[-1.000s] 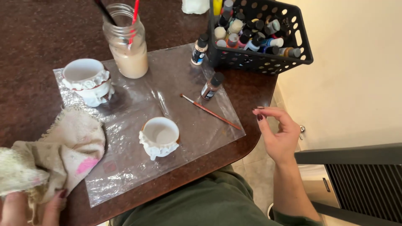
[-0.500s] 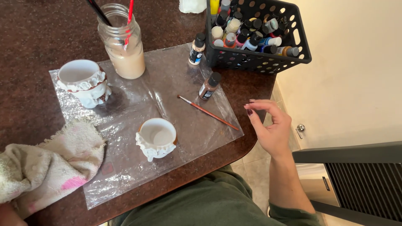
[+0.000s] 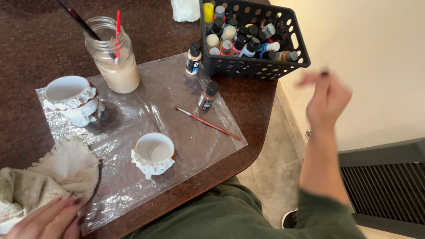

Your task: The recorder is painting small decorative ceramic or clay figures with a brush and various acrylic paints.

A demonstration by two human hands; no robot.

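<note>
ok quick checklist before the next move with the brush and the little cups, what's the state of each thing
1. Right hand free: ok. It is raised off the table edge beside the basket, blurred, holding nothing I can see.
2. Left hand placed: ok. It rests on the cloth at the near left corner.
3. Brush within reach: ok. It lies flat on the plastic sheet, untouched.
4. Small cup upright: ok. It stands on the sheet, apart from the brush.
5. Brown paint bottle shut: ok. Black cap on, standing by the brush tip.
6. Paint on the brush: cannot tell.
</note>
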